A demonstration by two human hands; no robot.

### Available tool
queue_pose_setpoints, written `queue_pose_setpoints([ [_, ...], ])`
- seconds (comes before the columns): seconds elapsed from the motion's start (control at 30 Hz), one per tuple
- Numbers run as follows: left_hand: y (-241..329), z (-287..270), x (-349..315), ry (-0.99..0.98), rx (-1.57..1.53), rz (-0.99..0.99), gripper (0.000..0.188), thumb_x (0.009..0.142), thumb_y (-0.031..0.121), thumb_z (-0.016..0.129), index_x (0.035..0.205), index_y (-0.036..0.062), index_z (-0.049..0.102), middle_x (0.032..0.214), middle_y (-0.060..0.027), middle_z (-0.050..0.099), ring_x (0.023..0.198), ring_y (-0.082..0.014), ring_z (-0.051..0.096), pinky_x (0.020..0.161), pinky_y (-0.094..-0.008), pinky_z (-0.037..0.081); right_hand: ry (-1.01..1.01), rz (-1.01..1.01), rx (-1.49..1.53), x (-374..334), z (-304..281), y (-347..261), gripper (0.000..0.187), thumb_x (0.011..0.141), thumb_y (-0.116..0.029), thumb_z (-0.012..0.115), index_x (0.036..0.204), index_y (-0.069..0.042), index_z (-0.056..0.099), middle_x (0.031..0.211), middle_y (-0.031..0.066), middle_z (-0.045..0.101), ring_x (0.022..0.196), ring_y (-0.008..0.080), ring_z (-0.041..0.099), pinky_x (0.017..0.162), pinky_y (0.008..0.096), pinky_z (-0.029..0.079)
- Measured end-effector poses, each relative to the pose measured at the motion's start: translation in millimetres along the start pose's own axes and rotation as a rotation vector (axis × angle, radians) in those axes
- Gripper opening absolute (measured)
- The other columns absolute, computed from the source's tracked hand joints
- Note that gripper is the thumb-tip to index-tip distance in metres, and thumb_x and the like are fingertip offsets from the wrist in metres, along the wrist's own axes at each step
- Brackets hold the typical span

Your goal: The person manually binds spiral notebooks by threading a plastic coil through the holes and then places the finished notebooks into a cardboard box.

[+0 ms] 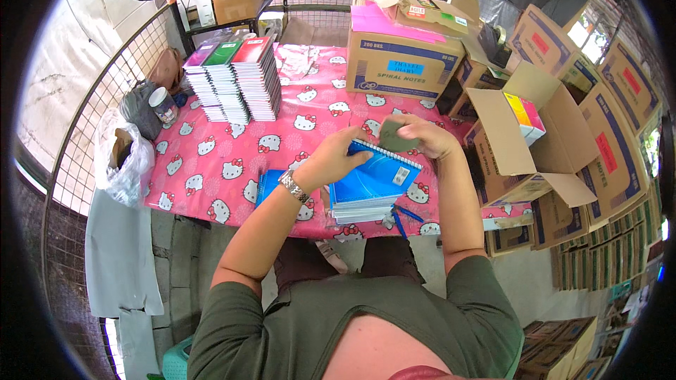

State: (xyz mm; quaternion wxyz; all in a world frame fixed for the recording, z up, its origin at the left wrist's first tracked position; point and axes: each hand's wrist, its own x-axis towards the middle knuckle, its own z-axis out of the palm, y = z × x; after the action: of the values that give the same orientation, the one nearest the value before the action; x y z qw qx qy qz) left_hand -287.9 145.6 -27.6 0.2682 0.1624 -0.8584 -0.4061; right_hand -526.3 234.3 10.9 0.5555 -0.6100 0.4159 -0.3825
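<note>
A stack of blue spiral notebooks (365, 209) stands at the table's near edge in front of me. My left hand (336, 157), with a metal watch at the wrist, grips the top spiral notebook (386, 171), thumb on its cover and fingers at the wire binding. Just beyond that binding, my right hand (428, 136) is closed on a flat grey-green pad (398, 136), whose exact kind I cannot make out. Another blue notebook (270, 184) lies partly hidden behind my left forearm. Two slim blue pen-like things (399, 223) rest right of the stack.
Tall stacks of notebooks (255, 81) with purple, green and red covers stand far left. A closed carton (401, 63) sits at the back; an open carton (503, 141) borders the right side. A plastic bag (125, 158) and cup (163, 105) are at the left edge.
</note>
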Motion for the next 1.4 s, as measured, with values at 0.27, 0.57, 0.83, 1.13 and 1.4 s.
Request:
queue_pose_setpoints([
  [0.27,14.2,-2.8,-14.3,0.104,-0.086,-0.250,0.022,0.091,0.017,0.072,0.102,0.0003,0.063,0.077,-0.0062,0.061,0.060,-0.0101,0.061,0.053,-0.0291,0.050,0.650,0.202,-0.510,-19.0,-30.1,216.9,0.049,0.084,-0.034,0.076,0.118,-0.003,0.063,0.101,0.0137,0.072,0.093,0.0263,0.069,0.083,0.0389,0.054],
  [0.57,1.0,25.0,-28.6,0.347,0.029,-0.047,0.020,0.090,0.010,0.072,0.103,-0.0004,0.061,0.083,-0.0121,0.066,0.064,-0.0183,0.068,0.056,-0.0316,0.053,1.374,-0.477,-0.620,-37.6,46.1,85.8,0.046,0.087,-0.019,0.070,0.129,-0.005,0.059,0.125,0.0164,0.060,0.120,0.0308,0.055,0.104,0.0431,0.041],
  [0.83,-4.3,32.0,-29.0,0.413,-0.036,0.023,0.016,0.086,0.008,0.077,0.095,-0.0020,0.068,0.080,-0.0097,0.066,0.065,-0.0123,0.067,0.054,-0.0274,0.051,0.405,-0.225,-1.140,2.3,68.8,-8.7,0.019,0.088,-0.021,0.069,0.104,-0.011,0.067,0.101,0.0054,0.066,0.111,0.0251,0.058,0.109,0.0478,0.030],
  [1.13,-5.2,33.9,-30.9,0.475,0.036,-0.028,0.018,0.084,0.012,0.081,0.086,-0.0012,0.070,0.064,-0.0053,0.058,0.055,-0.0095,0.062,0.046,-0.0262,0.045,0.264,-0.241,-1.225,8.0,66.1,-22.8,0.016,0.090,-0.021,0.068,0.104,-0.013,0.068,0.103,0.0030,0.065,0.114,0.0224,0.058,0.113,0.0535,0.021],
  [1.4,-2.3,32.6,-30.8,0.469,0.025,-0.020,0.019,0.084,0.011,0.080,0.084,-0.0018,0.067,0.065,-0.0056,0.057,0.055,-0.0096,0.060,0.048,-0.0274,0.049,0.230,-0.162,-1.356,-0.1,65.1,-32.4,0.030,0.090,-0.032,0.066,0.114,-0.014,0.069,0.109,0.0077,0.068,0.118,0.0226,0.059,0.114,0.0559,0.020],
])
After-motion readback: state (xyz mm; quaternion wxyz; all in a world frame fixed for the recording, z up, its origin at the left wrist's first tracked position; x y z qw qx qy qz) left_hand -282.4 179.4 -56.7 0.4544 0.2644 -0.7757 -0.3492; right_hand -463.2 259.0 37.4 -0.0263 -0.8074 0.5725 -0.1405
